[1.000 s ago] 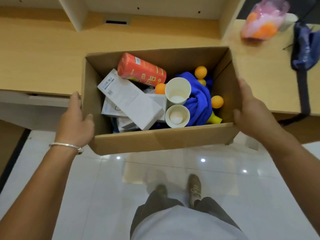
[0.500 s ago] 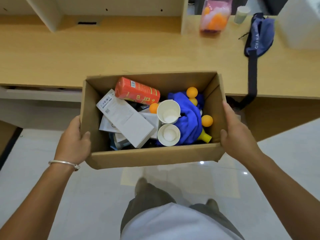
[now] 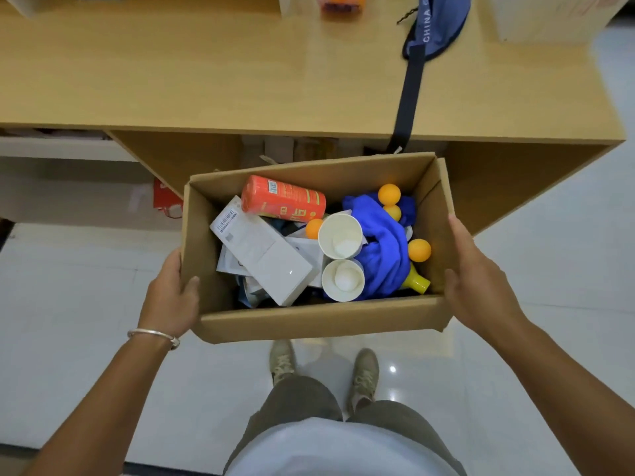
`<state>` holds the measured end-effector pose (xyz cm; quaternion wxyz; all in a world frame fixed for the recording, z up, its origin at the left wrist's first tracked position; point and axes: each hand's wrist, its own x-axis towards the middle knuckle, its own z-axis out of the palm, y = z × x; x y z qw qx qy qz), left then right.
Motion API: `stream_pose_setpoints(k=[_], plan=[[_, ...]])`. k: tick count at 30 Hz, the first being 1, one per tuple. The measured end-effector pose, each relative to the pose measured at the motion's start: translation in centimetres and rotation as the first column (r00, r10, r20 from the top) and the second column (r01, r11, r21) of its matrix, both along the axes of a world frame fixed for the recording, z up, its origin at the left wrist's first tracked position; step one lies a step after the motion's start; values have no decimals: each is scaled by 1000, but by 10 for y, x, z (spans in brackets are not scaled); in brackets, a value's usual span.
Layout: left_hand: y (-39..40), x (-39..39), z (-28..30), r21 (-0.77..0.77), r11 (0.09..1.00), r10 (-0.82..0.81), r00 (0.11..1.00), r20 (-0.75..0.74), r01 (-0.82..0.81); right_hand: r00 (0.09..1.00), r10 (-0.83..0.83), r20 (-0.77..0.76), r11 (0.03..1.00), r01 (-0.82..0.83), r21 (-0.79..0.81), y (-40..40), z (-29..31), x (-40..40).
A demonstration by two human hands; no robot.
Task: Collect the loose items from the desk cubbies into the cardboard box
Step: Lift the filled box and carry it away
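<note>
Holding the cardboard box (image 3: pixel 309 321) clear of the desk (image 3: pixel 206 73), the person stands over a pale tiled floor (image 3: pixel 75 286) with both shoes (image 3: pixel 282 360) showing below the box. The left hand (image 3: pixel 171 297) presses flat against the box's left wall, its thumb hooked over the near corner and its fingers out of sight beneath or behind the cardboard; a silver bangle (image 3: pixel 154 336) circles that wrist. The right hand (image 3: pixel 476 280) clasps the right wall, fingers laid along the outside and the thumb bent round the near right corner. Neither hand holds anything but the box.

Inside, an orange-red canister (image 3: pixel 283 199) lies on its side at the far left, resting on the upper end of a white carton (image 3: pixel 261 252) that slants toward the near wall. Two white paper cups (image 3: pixel 340 235) stand open-mouthed in the middle, one just behind the other, touching. A blue cloth (image 3: pixel 381 255) is bunched to their right, with orange balls (image 3: pixel 419 249) scattered on and around it (four can be counted). A yellow bottle (image 3: pixel 417 281) pokes out from under the cloth near the right wall.

On the desk beyond, a blue bag (image 3: pixel 436 18) lies with its dark strap (image 3: pixel 409 87) trailing over the front edge toward the box. A cubby under the desktop, just beyond the box, shows dim, unclear contents.
</note>
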<state>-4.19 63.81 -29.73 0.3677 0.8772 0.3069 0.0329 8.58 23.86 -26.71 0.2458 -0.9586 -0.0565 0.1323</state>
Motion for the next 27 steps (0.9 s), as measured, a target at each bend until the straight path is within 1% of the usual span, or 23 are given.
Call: stream_pose_setpoints(k=[3, 7, 12, 16, 21, 27], plan=[[-10, -6, -6, -7, 1000, -22, 1000, -18, 22, 1000, -27, -6, 1000, 27, 1, -13, -6, -13], [-5, -8, -16, -20, 998, -61, 998, -29, 60, 995, -80, -53, 997, 81, 10, -15, -19, -26], [21, -2, -40, -35, 994, -108, 992, -62, 106, 987, -131, -98, 991, 132, 13, 9, -46, -34], [49, 14, -70, -65, 989, -141, 985, -99, 135, 981, -152, -123, 988, 153, -4, 33, -84, -31], [73, 40, -129, -65, 984, -171, 976, -136, 163, 972, -192, -132, 981, 194, 0, 53, -151, -24], [83, 66, -249, -54, 985, -167, 977, -132, 161, 979, -168, -119, 985, 172, 23, 61, -264, 7]])
